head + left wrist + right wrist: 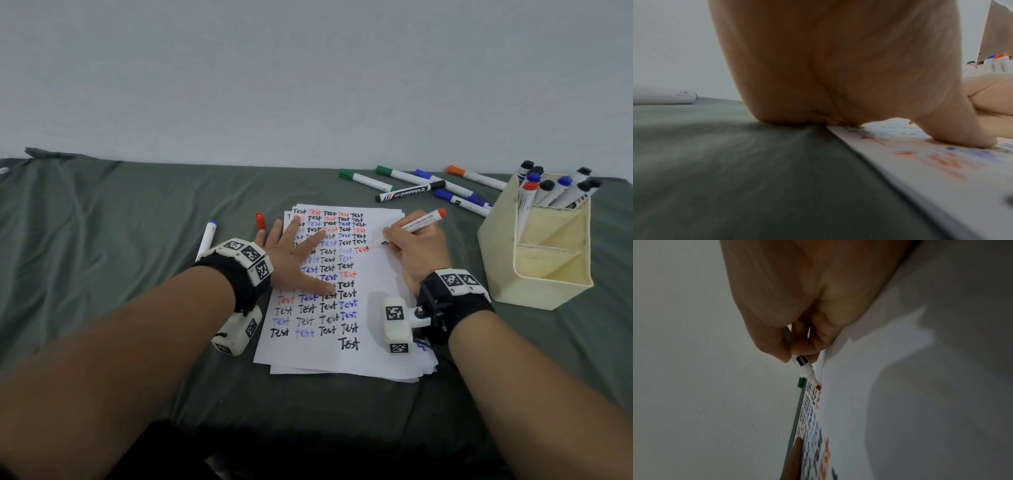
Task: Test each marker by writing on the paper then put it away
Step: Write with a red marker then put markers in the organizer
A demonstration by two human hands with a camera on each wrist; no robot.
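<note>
A white paper stack covered in rows of "Test" lies on the green cloth. My right hand grips an uncapped red marker, its tip touching the paper beside a fresh red "Test". My left hand lies flat with spread fingers on the paper's left half, holding it down; its thumb presses the sheet. The red cap lies on the cloth just beyond the left hand.
A cream holder with several markers upright stands at the right. Several capped markers lie loose behind the paper near the wall. One white marker with a blue end lies left of my left wrist.
</note>
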